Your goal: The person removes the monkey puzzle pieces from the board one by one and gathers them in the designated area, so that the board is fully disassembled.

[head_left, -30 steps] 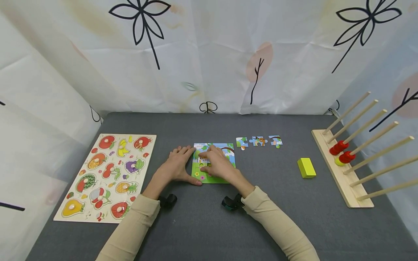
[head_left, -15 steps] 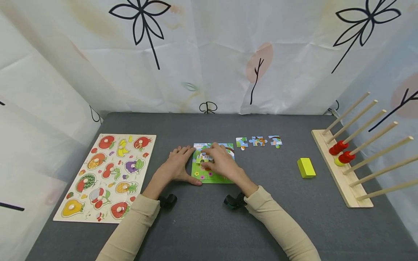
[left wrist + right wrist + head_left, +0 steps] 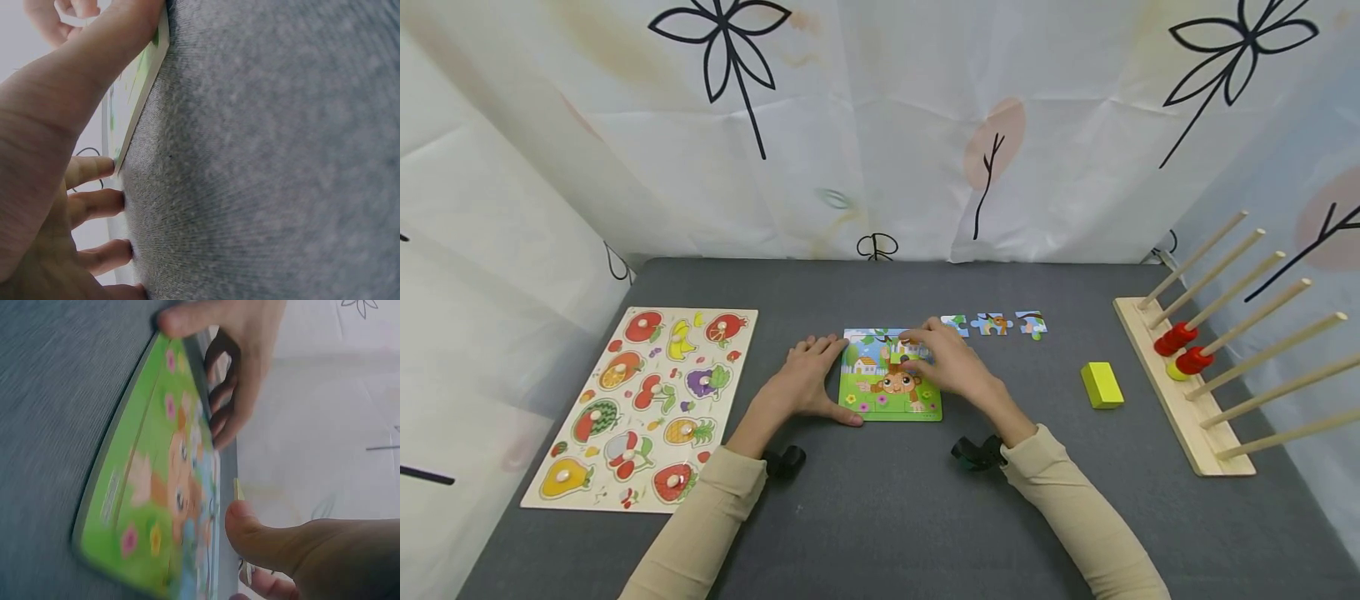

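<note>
A small jigsaw board [image 3: 877, 408] with a monkey picture lies at the middle of the table. Spread along its left side, my left hand [image 3: 806, 382] has its thumb at the near left corner and its fingertips on the cloth. My right hand [image 3: 953, 364] pinches a puzzle piece [image 3: 898, 352] over the upper right part of the board. In the right wrist view, the piece [image 3: 237, 489] shows edge-on behind the thumb, raised off the board [image 3: 159, 462]. My fingers hide the board's upper right corner.
Three joined-shape pieces, one a bird-like picture piece [image 3: 992, 324], lie beyond the board to the right. A yellow block [image 3: 1102, 385] and a wooden peg rack [image 3: 1183, 392] with beads stand farther right. A fruit knob board [image 3: 657, 406] lies left.
My right hand has moved right across the board with the piece, uncovering the monkey's face and the house. My left hand has stayed in place.
</note>
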A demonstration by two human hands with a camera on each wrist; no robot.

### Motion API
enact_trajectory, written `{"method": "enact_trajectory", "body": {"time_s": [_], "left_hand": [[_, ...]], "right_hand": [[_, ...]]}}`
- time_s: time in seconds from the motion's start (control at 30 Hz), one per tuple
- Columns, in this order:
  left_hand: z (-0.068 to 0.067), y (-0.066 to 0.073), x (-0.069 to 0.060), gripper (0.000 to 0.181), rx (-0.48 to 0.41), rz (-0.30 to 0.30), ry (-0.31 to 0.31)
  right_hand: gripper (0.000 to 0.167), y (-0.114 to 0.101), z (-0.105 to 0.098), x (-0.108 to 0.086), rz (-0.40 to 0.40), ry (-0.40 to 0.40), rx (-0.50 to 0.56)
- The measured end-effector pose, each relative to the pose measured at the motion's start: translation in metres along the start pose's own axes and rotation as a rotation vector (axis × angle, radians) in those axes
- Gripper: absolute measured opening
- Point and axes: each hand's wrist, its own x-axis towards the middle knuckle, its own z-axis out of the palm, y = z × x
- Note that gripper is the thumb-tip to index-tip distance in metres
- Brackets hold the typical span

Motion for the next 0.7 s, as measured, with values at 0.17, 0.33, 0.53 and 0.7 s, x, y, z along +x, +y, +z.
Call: {"method": "enact_trajectory", "body": {"time_s": [0.17, 0.33, 0.53, 0.7], "left_hand": [[0.000, 0.000, 0.000, 0.129, 0.001, 0.001, 0.003], [0.000, 0.000, 0.000, 0.129, 0.001, -0.001, -0.002], [0.000, 0.000, 0.000, 0.129, -0.006, -0.008, -0.009], [0.000, 0.001, 0.000, 0.128, -0.008, -0.013, -0.010]], "right_hand": [[0.045, 0.017, -0.008, -0.011, -0.017, -0.004, -0.020], [0.043, 0.036, -0.013, -0.021, -0.002, 0.002, -0.047], [0.044, 0.054, -0.019, -0.032, 0.013, 0.005, -0.098], [0.047, 0.060, -0.021, -0.035, 0.037, -0.010, -0.103]]}}
